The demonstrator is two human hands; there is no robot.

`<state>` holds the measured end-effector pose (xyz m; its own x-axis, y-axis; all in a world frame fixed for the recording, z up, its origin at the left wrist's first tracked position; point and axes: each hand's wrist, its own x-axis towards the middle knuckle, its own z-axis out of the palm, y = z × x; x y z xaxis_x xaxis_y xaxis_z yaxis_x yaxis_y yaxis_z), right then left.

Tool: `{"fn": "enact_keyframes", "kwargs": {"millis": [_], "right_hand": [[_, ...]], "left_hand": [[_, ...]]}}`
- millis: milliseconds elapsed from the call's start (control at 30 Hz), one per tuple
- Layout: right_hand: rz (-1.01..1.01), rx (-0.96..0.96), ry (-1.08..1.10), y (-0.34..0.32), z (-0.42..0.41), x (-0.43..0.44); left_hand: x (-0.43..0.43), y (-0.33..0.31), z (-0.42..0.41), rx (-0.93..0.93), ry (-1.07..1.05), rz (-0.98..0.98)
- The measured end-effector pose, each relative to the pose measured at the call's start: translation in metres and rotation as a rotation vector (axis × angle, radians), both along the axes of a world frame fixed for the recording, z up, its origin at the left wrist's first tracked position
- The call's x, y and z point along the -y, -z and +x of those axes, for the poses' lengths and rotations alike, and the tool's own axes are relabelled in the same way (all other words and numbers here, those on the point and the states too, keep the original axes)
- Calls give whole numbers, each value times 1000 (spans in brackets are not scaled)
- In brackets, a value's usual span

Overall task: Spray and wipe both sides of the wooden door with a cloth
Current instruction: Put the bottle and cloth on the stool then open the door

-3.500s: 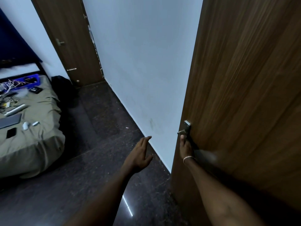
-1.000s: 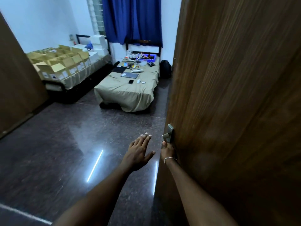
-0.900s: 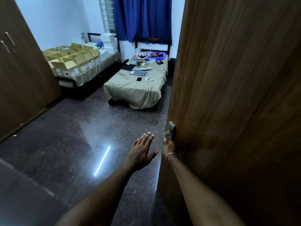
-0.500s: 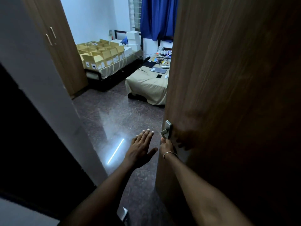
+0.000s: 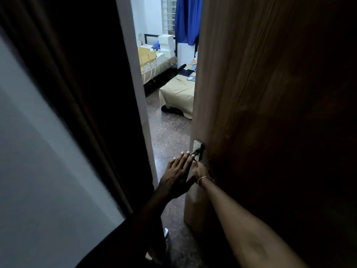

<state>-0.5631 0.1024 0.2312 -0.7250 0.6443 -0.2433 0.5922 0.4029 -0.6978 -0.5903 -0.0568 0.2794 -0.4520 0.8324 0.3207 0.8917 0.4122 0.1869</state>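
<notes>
— So, nearest first: what are the hands doing?
— The left hand is released. Its fingers are straight and close together, thumb out, back toward the camera. It sits in the gap between the frame and the free edge of the door. Its fingertips overlap the handle from this view, but whether they touch it I cannot tell.
— And the right hand?
— Just right of the left one, directly under the handle, with a bracelet at the wrist. Its fingers run up toward the lever, but the left hand and shadow cover them. I cannot tell whether they grasp it.
— Where is the door?
— It fills the right half of the view. Its long axis is upright, and the grain runs the same way. It stands ajar, its broad face toward the camera and its free edge pointing left at the frame across a narrow opening. The handle's plate sits by that edge, with the lever pointing down and left.
— Left of the opening?
— The pale frame, a dark band, then a grey wall.
— Beyond?
— Speckled floor, then a tan-covered bed with small flat things at its far end, half hidden by the door. Farther left, boxes are stacked on a second tan-covered surface. A blue curtain hangs above.
</notes>
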Motion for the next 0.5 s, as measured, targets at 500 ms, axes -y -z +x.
{"fn": "enact_keyframes", "kwargs": {"millis": [500], "right_hand": [[-203,-122,-18,24,28,91]], "left_hand": [[89,13,45,-56,-23,118]]}}
